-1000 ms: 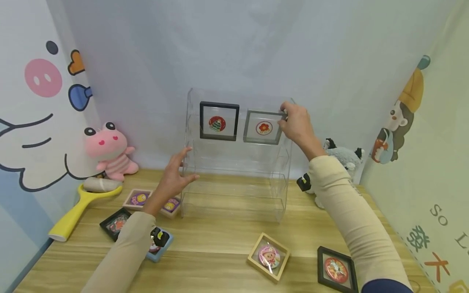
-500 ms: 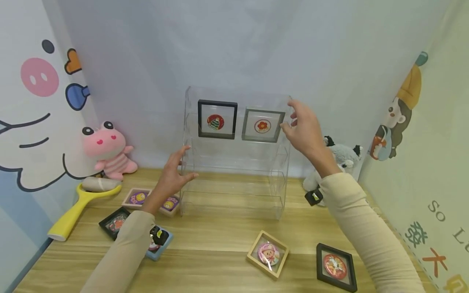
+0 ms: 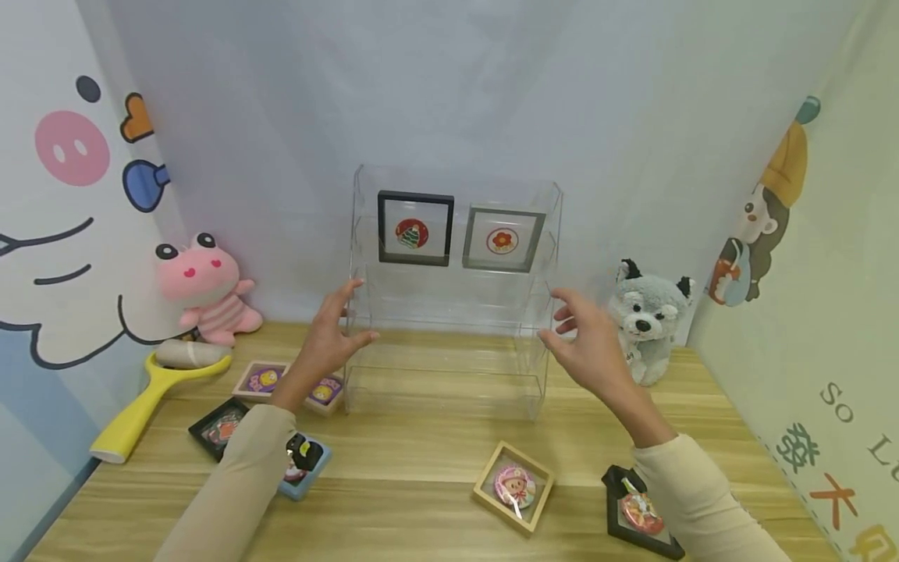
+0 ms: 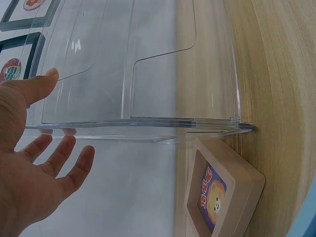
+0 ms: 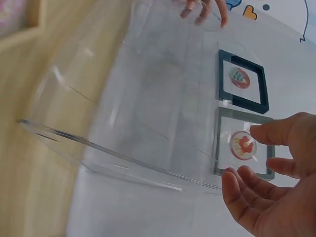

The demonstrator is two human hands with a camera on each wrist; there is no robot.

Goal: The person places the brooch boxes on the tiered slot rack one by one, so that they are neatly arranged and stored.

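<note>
A clear acrylic tiered stand stands upright on the table. On its top tier sit a black frame with a Christmas-tree badge and, to its right, a grey frame with a red-flower badge. At the stand's left side is my left hand, thumb and fingers apart on either side of the side panel in the left wrist view. My right hand is level with it at the right side, fingers spread and slightly bent, with nothing between them.
On the table lie a wooden frame, a black frame, a blue frame, another black frame and two beige frames. A yellow roller, pink plush and grey plush dog stand around.
My right hand has let go of the grey frame and moved down along the stand's right side. The grey frame stays on the top tier. My left hand has kept its place.
</note>
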